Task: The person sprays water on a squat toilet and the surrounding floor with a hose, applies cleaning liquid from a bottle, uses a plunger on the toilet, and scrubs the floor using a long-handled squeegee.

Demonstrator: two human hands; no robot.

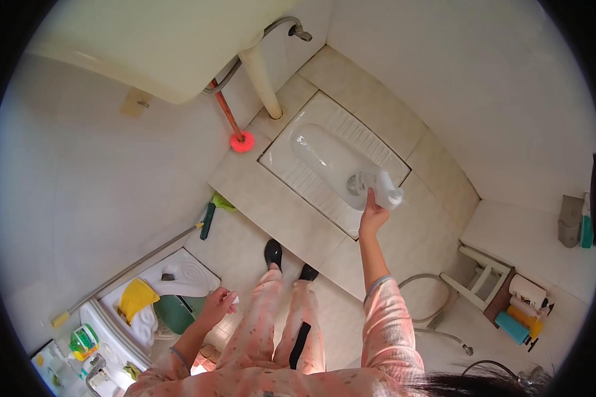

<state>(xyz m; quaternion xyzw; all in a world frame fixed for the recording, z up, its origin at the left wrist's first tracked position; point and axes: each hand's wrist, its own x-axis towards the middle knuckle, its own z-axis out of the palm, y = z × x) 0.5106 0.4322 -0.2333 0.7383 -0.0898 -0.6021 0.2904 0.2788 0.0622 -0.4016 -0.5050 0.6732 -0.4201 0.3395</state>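
Observation:
My right hand (373, 215) is stretched forward and grips a white plastic bottle (381, 187), tipped with its neck down over the near end of a white squat toilet (318, 155) set in a raised tiled step (265, 198). My left hand (217, 304) hangs by my hip with its fingers closed around a small white cap (235, 299). My feet in black shoes (273, 253) stand on the lower floor just before the step.
A red plunger (241, 140) leans by the drain pipe (261, 83) under a wall cistern (159, 46). A green-handled brush (209, 218), a long mop pole, a white sink (122, 331) with a yellow cloth, a white stool (480, 278), a hose and bottles surround me.

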